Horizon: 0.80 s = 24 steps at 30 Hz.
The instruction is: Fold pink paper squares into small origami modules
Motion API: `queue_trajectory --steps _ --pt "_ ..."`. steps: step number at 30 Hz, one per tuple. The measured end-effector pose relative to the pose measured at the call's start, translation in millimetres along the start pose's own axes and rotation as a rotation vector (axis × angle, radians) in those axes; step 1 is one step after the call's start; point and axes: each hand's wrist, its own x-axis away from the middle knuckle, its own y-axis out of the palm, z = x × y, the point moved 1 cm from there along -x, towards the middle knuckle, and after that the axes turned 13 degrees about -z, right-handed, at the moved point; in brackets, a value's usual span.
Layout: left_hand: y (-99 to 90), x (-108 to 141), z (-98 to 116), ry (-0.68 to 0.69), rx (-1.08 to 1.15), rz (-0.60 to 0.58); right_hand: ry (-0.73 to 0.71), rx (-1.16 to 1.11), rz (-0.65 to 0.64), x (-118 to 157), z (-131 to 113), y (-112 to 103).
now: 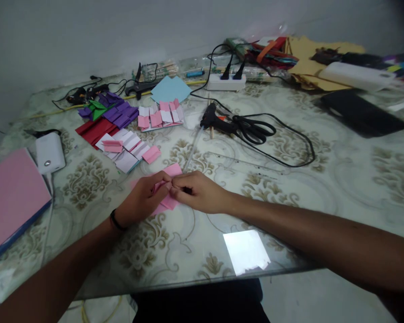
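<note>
Near the centre of the frame, a folded pink paper (173, 169) is pinched between the fingertips of the left hand (144, 194) and the right hand (202, 192), which are brought together above the patterned surface (195, 264). Folded pink-and-white pieces (129, 148) are laid just to the upper left, with purple paper (124, 113) placed beyond. A black glue gun (219, 123) is set at upper centre, and a pink sheet (15, 199) is seen at the left edge
</note>
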Motion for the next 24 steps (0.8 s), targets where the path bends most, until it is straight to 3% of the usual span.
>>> queue_trajectory --steps 24 --pt "0.3 -0.4 -0.6 0.025 0.011 0.002 0.012 -0.016 -0.020 0.5 -1.5 -0.9"
